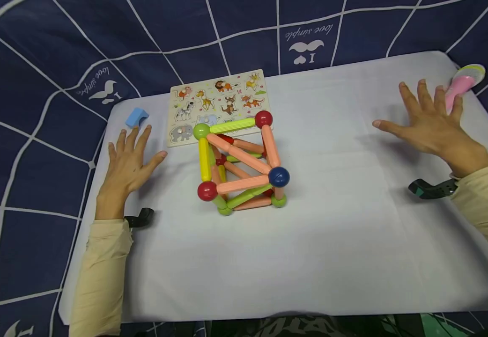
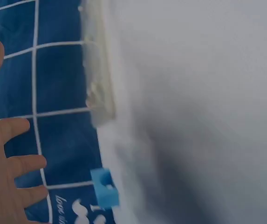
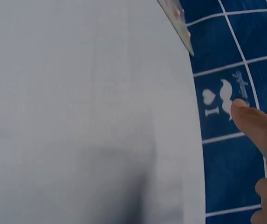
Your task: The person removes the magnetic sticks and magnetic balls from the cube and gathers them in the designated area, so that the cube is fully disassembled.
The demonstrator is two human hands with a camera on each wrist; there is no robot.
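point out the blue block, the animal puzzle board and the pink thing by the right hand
blue block (image 1: 136, 117), head view, top face
animal puzzle board (image 1: 218, 100), head view, middle of the board
pink thing (image 1: 459, 86), head view, pink body

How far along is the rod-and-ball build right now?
The rod-and-ball frame stands assembled as a closed box shape on the white cloth. Nothing is in hand: left hand and right hand lie open, apart from it. No loose rods show, so little looks left.

Home play corner, white table (image 1: 353, 262) draped behind with a navy bedsheet (image 1: 37, 56), animal puzzle board (image 1: 218, 105), rod-and-ball toy frame (image 1: 240, 164), pink toy (image 1: 463, 84)
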